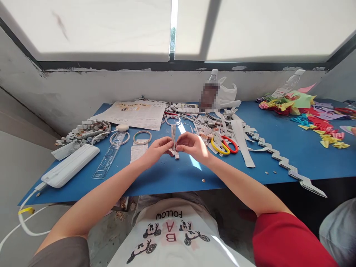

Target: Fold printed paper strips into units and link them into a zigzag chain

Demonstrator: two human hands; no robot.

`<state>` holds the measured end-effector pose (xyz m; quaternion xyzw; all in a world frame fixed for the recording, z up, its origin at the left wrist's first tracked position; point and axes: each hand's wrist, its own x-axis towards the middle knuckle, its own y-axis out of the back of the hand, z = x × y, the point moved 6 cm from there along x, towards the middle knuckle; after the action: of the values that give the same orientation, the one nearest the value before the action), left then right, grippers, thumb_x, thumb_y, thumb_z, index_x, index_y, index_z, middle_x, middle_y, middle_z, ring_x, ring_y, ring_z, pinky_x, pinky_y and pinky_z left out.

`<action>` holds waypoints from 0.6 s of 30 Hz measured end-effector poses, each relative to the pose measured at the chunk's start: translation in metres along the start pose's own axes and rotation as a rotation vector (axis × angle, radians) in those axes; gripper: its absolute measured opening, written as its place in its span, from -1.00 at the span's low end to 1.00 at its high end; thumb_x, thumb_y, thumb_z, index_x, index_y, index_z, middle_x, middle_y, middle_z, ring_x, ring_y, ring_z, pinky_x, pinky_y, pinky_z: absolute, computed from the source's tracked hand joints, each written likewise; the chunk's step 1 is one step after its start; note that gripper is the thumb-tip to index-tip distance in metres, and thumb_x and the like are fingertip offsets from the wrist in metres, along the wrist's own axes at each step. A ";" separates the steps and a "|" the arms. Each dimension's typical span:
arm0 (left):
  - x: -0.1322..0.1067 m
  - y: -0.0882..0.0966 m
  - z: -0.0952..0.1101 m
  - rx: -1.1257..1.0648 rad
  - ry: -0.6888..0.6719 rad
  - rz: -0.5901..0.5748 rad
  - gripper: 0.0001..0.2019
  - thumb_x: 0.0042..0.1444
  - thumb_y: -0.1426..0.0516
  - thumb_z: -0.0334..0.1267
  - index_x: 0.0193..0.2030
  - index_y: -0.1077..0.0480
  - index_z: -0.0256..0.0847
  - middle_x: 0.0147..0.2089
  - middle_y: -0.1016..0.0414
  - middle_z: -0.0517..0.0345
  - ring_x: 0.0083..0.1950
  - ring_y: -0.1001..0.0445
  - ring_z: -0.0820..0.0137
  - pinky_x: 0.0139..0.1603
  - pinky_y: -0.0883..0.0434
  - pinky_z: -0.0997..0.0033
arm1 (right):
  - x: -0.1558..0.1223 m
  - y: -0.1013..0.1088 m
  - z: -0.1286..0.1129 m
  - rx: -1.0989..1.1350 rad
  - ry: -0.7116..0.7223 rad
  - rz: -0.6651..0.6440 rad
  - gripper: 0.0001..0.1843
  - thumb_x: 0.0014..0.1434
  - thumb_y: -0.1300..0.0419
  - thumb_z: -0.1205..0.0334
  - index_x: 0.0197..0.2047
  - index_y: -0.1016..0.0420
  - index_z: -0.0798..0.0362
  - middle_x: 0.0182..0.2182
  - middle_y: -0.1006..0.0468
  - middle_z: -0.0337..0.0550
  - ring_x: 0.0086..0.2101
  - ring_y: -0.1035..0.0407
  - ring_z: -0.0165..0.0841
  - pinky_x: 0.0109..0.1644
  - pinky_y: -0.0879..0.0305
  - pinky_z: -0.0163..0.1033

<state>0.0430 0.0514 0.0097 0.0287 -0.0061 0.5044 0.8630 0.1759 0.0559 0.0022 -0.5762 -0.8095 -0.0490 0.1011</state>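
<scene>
Both of my hands meet over the middle of the blue table. My left hand pinches a narrow folded newspaper strip that stands upright between the fingertips. From the other side, my right hand closes its thumb and fingers on the same strip. A small folded paper piece pokes out just beneath the fingers; whether it joins the strip I cannot tell. Close by on the right lie scissors with yellow and red handles, among loose newspaper strips. Left of my hands rests a roll of tape on a paper sheet.
A clear ruler and white power bank lie left. A newspaper lies behind. A zigzag paper chain overhangs the front edge at right. Bottles and colourful folded paper stand farther back. Someone's knee shows lower right.
</scene>
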 end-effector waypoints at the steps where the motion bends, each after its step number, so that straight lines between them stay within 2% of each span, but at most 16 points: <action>1: 0.000 -0.003 -0.001 -0.033 0.018 -0.030 -0.69 0.08 -0.17 0.00 -0.38 -0.36 -0.25 -0.36 -0.36 0.18 -0.31 -0.37 0.44 -0.32 -0.39 0.45 | 0.002 0.001 0.000 0.015 0.007 -0.020 -0.65 -0.04 -0.39 0.05 -0.27 -0.44 0.05 -0.40 -0.55 -0.20 -0.37 -0.44 -0.35 -0.24 -0.41 -0.19; 3: -0.002 -0.008 -0.002 -0.068 0.057 -0.103 -0.68 0.10 -0.16 0.01 -0.38 -0.30 -0.24 -0.39 -0.32 0.18 -0.34 -0.37 0.44 -0.40 -0.34 0.48 | 0.005 0.002 0.001 0.058 0.011 -0.071 -0.68 0.05 -0.31 0.05 -0.18 -0.47 0.05 -0.35 -0.55 -0.17 -0.33 -0.43 -0.35 -0.21 -0.38 -0.19; 5: -0.004 -0.011 -0.004 -0.088 0.098 -0.178 -0.66 0.14 -0.14 0.03 -0.38 -0.27 -0.23 -0.46 -0.28 0.22 -0.42 -0.34 0.48 -0.48 -0.27 0.51 | 0.007 0.002 0.003 0.102 -0.013 -0.146 -0.67 0.06 -0.30 0.05 -0.15 -0.48 0.05 -0.36 -0.53 -0.18 -0.35 -0.40 -0.36 -0.22 -0.34 -0.21; 10: -0.009 -0.012 -0.005 -0.092 0.168 -0.268 -0.63 0.16 -0.14 0.06 -0.38 -0.25 -0.22 -0.60 -0.18 0.33 -0.58 -0.21 0.56 -0.59 -0.15 0.54 | 0.005 -0.003 0.000 0.157 0.034 -0.303 -0.65 0.04 -0.33 -0.07 -0.26 -0.50 0.05 -0.47 -0.43 -0.23 -0.45 -0.29 -0.42 -0.34 -0.28 -0.25; 15: -0.013 -0.011 -0.001 0.070 0.179 -0.312 -0.59 0.17 -0.11 0.10 -0.45 -0.24 -0.22 -0.65 -0.27 0.29 -0.62 -0.28 0.55 -0.61 -0.12 0.54 | 0.000 -0.004 -0.005 0.089 0.070 -0.392 -0.61 0.11 -0.26 -0.12 -0.44 -0.48 0.08 -0.44 -0.38 -0.21 -0.46 -0.25 -0.44 -0.35 -0.28 -0.25; 18: -0.014 -0.012 0.001 0.155 0.191 -0.326 -0.60 0.16 -0.11 0.10 -0.45 -0.26 -0.22 -0.66 -0.33 0.27 -0.63 -0.30 0.53 -0.63 -0.10 0.54 | -0.003 -0.006 -0.006 0.033 0.044 -0.439 -0.65 0.13 -0.26 -0.06 -0.43 -0.49 0.09 -0.41 -0.40 -0.19 -0.45 -0.28 -0.44 -0.34 -0.30 -0.26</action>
<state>0.0469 0.0332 0.0096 0.0476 0.1190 0.3576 0.9250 0.1722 0.0499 0.0071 -0.3834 -0.9138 -0.0693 0.1149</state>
